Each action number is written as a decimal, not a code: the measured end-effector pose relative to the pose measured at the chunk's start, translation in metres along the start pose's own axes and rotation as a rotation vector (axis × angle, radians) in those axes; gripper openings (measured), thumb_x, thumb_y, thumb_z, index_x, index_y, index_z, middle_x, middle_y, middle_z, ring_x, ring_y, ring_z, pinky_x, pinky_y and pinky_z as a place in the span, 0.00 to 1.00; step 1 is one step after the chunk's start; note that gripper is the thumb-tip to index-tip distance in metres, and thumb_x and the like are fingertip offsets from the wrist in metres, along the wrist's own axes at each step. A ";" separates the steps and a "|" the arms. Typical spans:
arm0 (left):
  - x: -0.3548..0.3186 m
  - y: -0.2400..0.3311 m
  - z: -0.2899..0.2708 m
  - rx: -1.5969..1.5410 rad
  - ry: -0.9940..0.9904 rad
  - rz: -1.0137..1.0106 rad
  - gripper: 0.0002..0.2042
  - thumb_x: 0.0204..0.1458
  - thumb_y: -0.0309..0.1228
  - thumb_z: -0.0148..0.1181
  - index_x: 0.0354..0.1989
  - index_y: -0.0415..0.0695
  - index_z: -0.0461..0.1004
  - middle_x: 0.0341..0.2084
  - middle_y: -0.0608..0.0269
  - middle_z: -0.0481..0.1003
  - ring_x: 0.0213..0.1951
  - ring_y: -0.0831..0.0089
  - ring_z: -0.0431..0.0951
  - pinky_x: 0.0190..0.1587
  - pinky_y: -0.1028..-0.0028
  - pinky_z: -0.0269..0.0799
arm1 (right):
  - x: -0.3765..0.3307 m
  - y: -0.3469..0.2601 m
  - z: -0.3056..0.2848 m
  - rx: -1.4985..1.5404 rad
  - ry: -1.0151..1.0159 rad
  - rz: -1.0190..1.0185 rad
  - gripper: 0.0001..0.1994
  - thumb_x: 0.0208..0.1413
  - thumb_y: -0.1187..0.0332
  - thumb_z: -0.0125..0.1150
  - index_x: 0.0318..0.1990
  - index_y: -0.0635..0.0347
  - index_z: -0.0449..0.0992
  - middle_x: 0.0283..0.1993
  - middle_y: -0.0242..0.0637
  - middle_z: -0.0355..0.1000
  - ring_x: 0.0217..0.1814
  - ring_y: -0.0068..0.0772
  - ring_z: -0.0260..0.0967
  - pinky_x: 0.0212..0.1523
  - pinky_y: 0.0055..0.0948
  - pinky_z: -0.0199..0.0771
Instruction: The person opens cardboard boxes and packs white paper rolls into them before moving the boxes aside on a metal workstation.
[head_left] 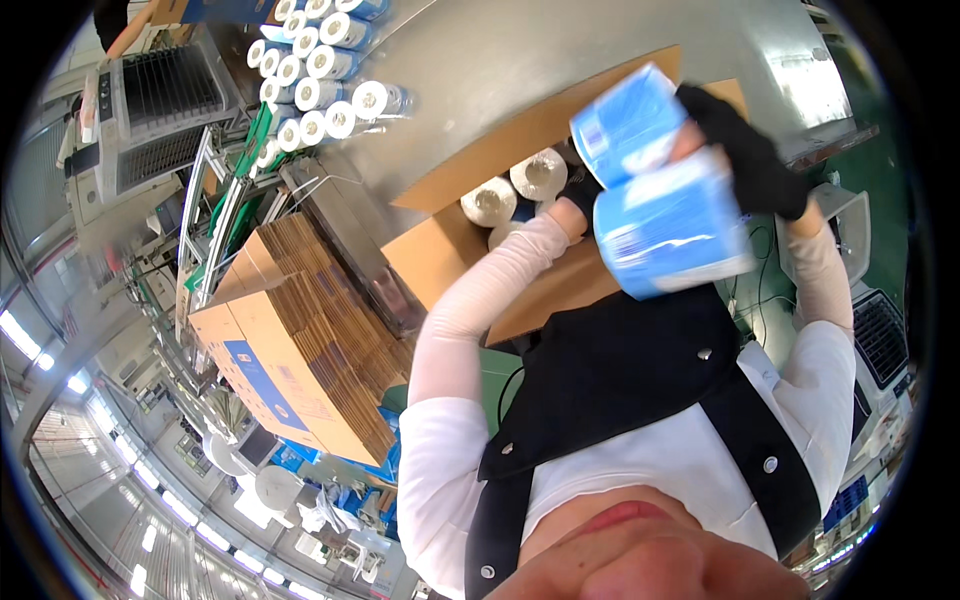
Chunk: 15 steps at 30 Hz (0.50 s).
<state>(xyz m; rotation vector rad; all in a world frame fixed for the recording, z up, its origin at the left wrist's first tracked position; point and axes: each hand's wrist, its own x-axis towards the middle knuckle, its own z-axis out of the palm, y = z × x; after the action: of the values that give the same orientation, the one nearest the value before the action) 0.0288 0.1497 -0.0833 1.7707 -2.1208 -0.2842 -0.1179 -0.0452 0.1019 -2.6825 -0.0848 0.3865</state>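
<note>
My right hand [745, 150], in a black fingerless glove, is closed on two blue-wrapped paper rolls [668, 222] held above the right side of an open cardboard box [437, 255]. The rolls are smeared by motion. My left hand [580, 203], also black-gloved, reaches over the box beside the white ends of paper rolls [490, 203] standing inside. The held rolls cover its fingers, so I cannot tell what it grips. Part of the box's inside is hidden behind the held rolls and my left arm.
Several wrapped paper rolls [325, 62] lie grouped at the far left of the metal table [480, 70]. A stack of flattened cardboard boxes [300, 340] stands at the left. Near the right edge is a pale plastic bin [850, 235]. Another person's arm [130, 32] shows at the top left.
</note>
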 end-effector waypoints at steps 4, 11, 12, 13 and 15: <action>-0.008 -0.012 0.087 0.003 -0.100 -0.248 0.19 0.46 0.37 0.58 0.47 0.45 0.72 0.51 0.42 0.66 0.55 0.45 0.62 0.62 0.58 0.53 | 0.026 0.056 0.118 -0.150 0.159 0.037 0.13 0.47 0.65 0.56 0.40 0.59 0.75 0.51 0.49 0.67 0.53 0.54 0.62 0.53 0.47 0.61; -0.026 -0.029 -0.030 -0.863 -0.060 -0.664 0.24 0.44 0.36 0.64 0.51 0.43 0.70 0.50 0.52 0.69 0.57 0.58 0.64 0.59 0.65 0.58 | 0.134 0.097 0.213 -0.069 -0.422 0.166 0.18 0.36 0.60 0.63 0.36 0.59 0.78 0.36 0.50 0.73 0.42 0.49 0.70 0.46 0.41 0.68; -0.059 -0.043 -0.042 -0.924 0.264 -0.649 0.22 0.47 0.30 0.63 0.52 0.41 0.68 0.45 0.54 0.72 0.50 0.65 0.71 0.52 0.68 0.66 | 0.158 0.062 0.152 -0.297 -0.772 -0.015 0.17 0.38 0.61 0.61 0.37 0.60 0.78 0.36 0.49 0.74 0.42 0.48 0.71 0.45 0.38 0.69; -0.078 -0.061 -0.073 -1.051 0.376 -0.730 0.18 0.50 0.27 0.58 0.51 0.39 0.68 0.43 0.53 0.73 0.43 0.69 0.75 0.44 0.71 0.71 | 0.159 0.067 0.159 -0.143 -0.464 -0.089 0.15 0.38 0.63 0.61 0.35 0.59 0.79 0.33 0.45 0.75 0.38 0.45 0.72 0.41 0.39 0.71; -0.130 -0.102 -0.093 -1.131 0.836 -0.945 0.11 0.55 0.27 0.52 0.45 0.36 0.70 0.33 0.57 0.74 0.35 0.69 0.75 0.38 0.73 0.73 | 0.196 0.047 0.121 0.345 -0.297 -0.302 0.15 0.42 0.59 0.62 0.37 0.57 0.78 0.31 0.42 0.75 0.36 0.44 0.73 0.39 0.37 0.71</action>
<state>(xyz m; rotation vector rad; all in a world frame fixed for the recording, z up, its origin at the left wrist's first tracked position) 0.1771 0.2643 -0.0560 1.5236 -0.2659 -0.6453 0.0364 -0.0153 -0.0731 -2.2132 -0.4608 0.6340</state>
